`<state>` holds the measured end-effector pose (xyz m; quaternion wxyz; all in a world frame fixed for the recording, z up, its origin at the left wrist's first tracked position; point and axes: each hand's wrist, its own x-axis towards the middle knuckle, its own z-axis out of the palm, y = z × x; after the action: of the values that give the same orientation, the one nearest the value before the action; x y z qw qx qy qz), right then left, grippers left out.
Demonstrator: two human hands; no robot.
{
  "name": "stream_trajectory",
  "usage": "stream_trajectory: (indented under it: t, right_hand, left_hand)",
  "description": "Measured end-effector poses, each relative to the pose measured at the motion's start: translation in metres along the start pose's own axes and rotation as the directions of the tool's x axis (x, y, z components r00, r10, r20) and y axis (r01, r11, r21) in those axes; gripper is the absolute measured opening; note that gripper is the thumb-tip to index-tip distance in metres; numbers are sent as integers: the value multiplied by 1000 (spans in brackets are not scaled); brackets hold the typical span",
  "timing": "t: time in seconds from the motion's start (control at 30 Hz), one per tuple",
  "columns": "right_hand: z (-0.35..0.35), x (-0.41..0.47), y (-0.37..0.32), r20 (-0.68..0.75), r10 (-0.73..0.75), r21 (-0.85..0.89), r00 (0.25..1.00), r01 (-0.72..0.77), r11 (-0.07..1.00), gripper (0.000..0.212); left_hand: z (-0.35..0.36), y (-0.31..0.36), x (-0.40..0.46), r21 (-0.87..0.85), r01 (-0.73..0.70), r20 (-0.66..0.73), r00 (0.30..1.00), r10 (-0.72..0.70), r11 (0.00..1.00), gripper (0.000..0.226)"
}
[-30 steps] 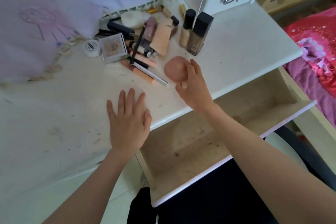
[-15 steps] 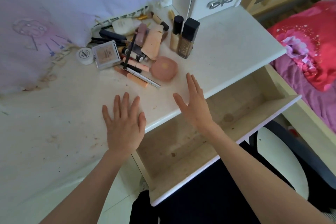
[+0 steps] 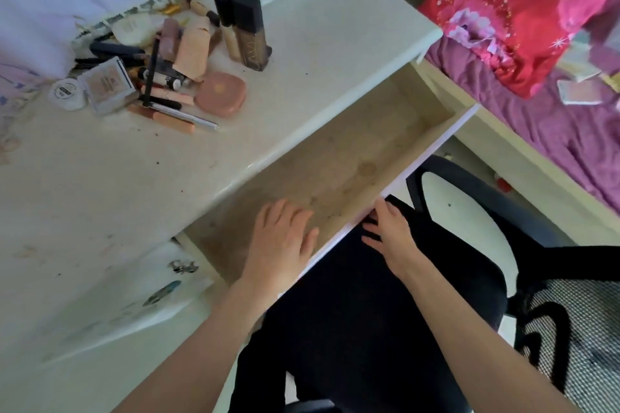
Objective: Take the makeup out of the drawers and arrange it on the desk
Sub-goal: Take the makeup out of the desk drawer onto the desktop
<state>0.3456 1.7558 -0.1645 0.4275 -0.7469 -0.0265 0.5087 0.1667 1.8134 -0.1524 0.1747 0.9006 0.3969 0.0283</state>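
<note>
overhead: white desk, top scuffed and stained. below its front edge the drawer stands pulled out, bare stained wood floor showing. black chair under the person's dark-clothed lap; pink and purple bedding to the right. makeup pile sits at the desk's far left, well apart from both hands: dark foundation bottle upright, pink compact lying flat beside it, square powder case, small white jar. left hand rests inside the drawer, fingers loose, holding nothing. right hand curls its fingers on the drawer's white front edge.
</note>
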Motion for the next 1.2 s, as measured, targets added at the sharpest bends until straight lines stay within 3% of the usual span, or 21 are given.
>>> stream_trajectory:
  t: [0.1,0.2,0.3,0.4,0.63,0.83,1.03,1.2]
  right_hand:
    - [-5,3,4,166,-25,300,986,-26,953,33]
    - [-7,8,14,200,-46,405,979,-40,914,45]
    - [-7,12,26,211,-98,374,973,12,927,45]
    - [-4,8,30,211,-129,384,969,39,922,43]
    - [0,-5,20,174,-241,347,955,169,923,46]
    - [-1,-11,20,149,-208,437,967,124,891,54]
    - [-3,-7,30,67,-216,371,974,176,912,57]
    - [-3,1,38,-18,-171,328,985,167,930,66]
  left_hand:
    - [22,24,8,32,-60,210,976,52,998,48]
    - [36,39,10,29,8,224,974,-14,1000,42]
    - [43,45,8,32,73,135,988,-77,997,29]
    - [42,48,8,37,87,135,987,-91,996,19]
    - [18,45,12,37,30,87,996,-33,999,16]
    - [11,47,9,22,-7,118,993,5,1000,22]
    - [23,52,6,-7,-46,96,994,47,999,16]
    - [46,51,5,42,-48,161,986,41,998,20]
